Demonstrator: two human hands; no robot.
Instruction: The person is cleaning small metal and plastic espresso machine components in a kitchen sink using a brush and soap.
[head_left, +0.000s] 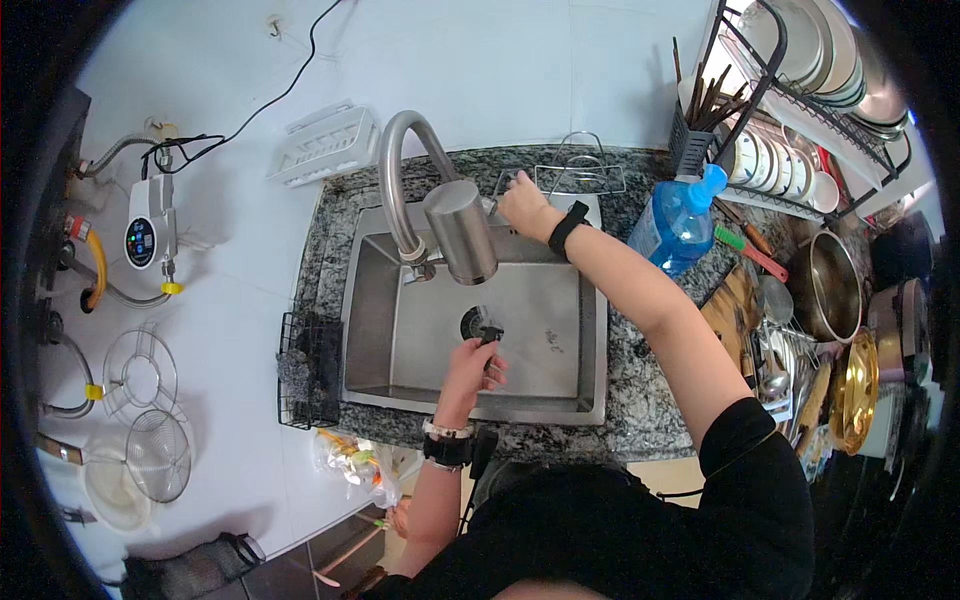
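In the sink, my left hand grips a black-handled kitchen tool. Its head is small and pale, too unclear to name, and lies over the drain. My right hand reaches to the back rim of the sink, beside the stainless steel faucet. Its fingertips are turned away near a short metal part next to a brushed steel cylinder; whether they hold that part is hidden. The faucet's gooseneck curves over the basin and its nozzle points down. No running water can be made out.
Behind my right hand stands a wire rack. A blue soap bottle is at the right, below a dish rack. A black wire basket borders the sink's left side. A steel pot and utensils crowd the right counter.
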